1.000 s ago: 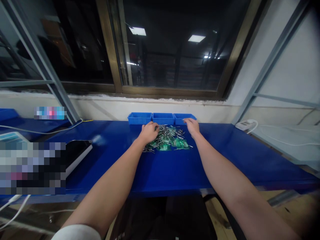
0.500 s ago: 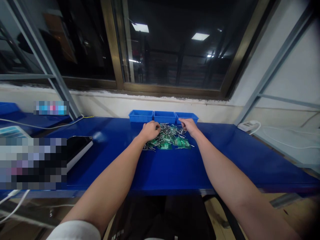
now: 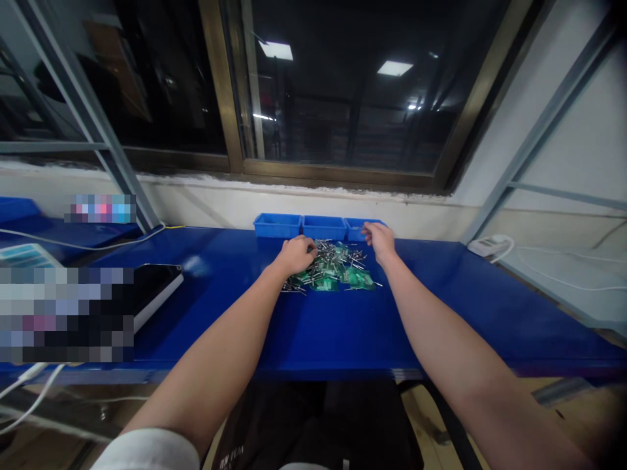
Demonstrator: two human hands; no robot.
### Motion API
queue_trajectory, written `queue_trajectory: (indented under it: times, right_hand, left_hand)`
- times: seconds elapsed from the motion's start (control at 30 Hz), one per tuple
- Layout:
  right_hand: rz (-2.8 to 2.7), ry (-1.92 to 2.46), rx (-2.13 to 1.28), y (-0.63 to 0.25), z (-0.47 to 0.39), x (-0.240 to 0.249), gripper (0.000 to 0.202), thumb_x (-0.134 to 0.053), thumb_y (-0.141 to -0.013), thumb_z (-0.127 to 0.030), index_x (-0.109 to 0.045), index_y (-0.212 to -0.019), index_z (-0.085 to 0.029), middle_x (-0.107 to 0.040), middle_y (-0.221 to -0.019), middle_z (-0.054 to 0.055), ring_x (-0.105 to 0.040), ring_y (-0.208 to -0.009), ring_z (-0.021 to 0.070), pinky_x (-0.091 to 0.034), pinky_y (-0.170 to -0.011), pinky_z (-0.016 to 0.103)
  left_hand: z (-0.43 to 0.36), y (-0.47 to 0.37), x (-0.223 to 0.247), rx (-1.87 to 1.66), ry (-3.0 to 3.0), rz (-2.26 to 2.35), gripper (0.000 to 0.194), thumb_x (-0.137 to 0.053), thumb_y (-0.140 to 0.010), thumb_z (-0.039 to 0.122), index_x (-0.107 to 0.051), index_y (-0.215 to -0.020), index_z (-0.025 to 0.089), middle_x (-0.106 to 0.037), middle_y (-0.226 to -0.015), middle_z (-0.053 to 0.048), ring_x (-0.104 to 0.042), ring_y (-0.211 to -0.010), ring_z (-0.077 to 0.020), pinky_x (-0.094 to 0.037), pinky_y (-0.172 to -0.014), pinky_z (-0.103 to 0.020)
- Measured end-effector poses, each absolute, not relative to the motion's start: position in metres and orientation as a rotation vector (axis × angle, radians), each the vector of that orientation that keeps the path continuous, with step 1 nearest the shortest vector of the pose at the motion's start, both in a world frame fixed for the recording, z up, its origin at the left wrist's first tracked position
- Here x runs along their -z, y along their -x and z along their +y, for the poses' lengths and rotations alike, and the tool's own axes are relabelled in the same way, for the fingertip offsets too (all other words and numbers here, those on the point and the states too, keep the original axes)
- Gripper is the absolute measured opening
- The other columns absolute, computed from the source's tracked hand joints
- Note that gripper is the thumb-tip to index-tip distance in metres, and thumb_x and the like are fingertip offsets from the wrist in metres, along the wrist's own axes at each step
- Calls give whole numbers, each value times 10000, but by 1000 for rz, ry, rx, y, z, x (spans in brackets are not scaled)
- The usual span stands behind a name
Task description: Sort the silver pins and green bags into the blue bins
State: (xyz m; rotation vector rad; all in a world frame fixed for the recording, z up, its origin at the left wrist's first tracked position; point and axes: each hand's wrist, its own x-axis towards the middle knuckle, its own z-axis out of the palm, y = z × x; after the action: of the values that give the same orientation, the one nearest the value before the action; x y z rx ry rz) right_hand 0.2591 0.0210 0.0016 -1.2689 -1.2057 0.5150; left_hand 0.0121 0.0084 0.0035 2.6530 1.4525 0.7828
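A loose pile of thin metal pins or rods (image 3: 333, 251) lies on the blue table, mixed with small green plastic bags (image 3: 360, 279). At the pile's left edge, my left hand (image 3: 295, 256) has its thumb and fingers pinched together among the metal pieces; anything between them is too small to make out. My right hand (image 3: 382, 243) is raised past the pile's right side, with its curled fingertips in front of the right blue bin (image 3: 353, 230). Its fingers are drawn in toward the thumb, and I cannot see what they hold.
Beside the right bin stand the middle blue bin (image 3: 323, 228) and left blue bin (image 3: 277, 227), in a row against the wall. A black-and-white device (image 3: 159, 287) lies to the left on the table (image 3: 333, 333). A white power strip (image 3: 484, 245) sits at the right.
My right hand has moved from the pile up and to the right, toward the right bin. My left hand stays at the pile's left edge, almost unmoved.
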Motion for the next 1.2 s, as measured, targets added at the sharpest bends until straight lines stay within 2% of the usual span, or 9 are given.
queue_trajectory:
  times: [0.1,0.17,0.27,0.33,0.47,0.57,0.7,0.9,1.2]
  right_hand:
    - [-1054,1207,-632,-261,20,-2,523,-589,-652,-421,-543,-1108,-169,-646,-931,59,-589,-586,112,-379,-394,186]
    - [-1046,1241,-692,-261,20,-1,575,-589,-662,-433,-497,-1169,-178,-648,-944,73,-590,-557,110,-355,-372,182]
    - [-1109,1308,-684,-260,20,2,464,-534,-711,-461,-562,-1061,-158,-666,-827,74,-557,-488,104,-329,-369,188]
    - [-1219,1365,-595,-259,20,4,362,-517,-726,-442,-622,-918,-154,-664,-729,59,-547,-486,108,-369,-423,205]
    - [-1508,1568,-280,-257,18,6,180,-582,-669,-341,-670,-674,-185,-654,-639,46,-588,-629,168,-430,-605,269]
    - [-1608,1768,-172,-258,18,9,150,-632,-613,-330,-669,-585,-186,-651,-631,83,-597,-678,218,-422,-625,302]
    - [-1569,1940,-132,-261,20,14,203,-641,-603,-358,-691,-641,-165,-660,-685,130,-611,-705,249,-426,-633,326]
    - [-1634,1929,-209,-260,18,17,276,-617,-645,-384,-712,-807,-181,-688,-824,105,-624,-838,243,-434,-709,297]
    - [-1657,1998,-250,-253,17,17,319,-656,-627,-412,-699,-852,-191,-683,-918,98,-612,-901,228,-429,-718,262]
  left_hand:
    - [8,-12,-4,-766,-2650,1469,221,-474,-792,318,-640,-880,203,-624,-947,-63,-561,-929,-207,-414,-828,-329]
    - [8,-12,-4,-767,-2649,1471,217,-477,-790,318,-641,-878,207,-625,-949,-60,-563,-925,-207,-415,-826,-326]
    - [9,-12,-4,-777,-2648,1462,206,-484,-785,310,-642,-869,209,-628,-945,-59,-566,-922,-206,-419,-821,-320]
    - [9,-11,-3,-783,-2651,1458,206,-486,-783,310,-642,-871,207,-628,-942,-60,-567,-921,-206,-422,-818,-318]
    - [11,-11,-1,-800,-2663,1424,220,-484,-785,317,-641,-888,202,-625,-941,-60,-570,-910,-200,-424,-822,-312]
    - [12,-11,-1,-792,-2666,1416,231,-480,-789,326,-642,-895,200,-626,-944,-63,-570,-915,-199,-426,-829,-310]
    - [12,-11,0,-775,-2673,1417,234,-480,-792,331,-642,-894,198,-625,-955,-68,-570,-916,-201,-427,-828,-315]
    - [16,-11,3,-777,-2690,1385,234,-479,-790,331,-640,-888,193,-628,-945,-67,-571,-913,-196,-426,-831,-311]
    - [16,-12,5,-770,-2698,1371,225,-488,-784,321,-650,-880,198,-637,-935,-60,-580,-899,-192,-434,-813,-295]
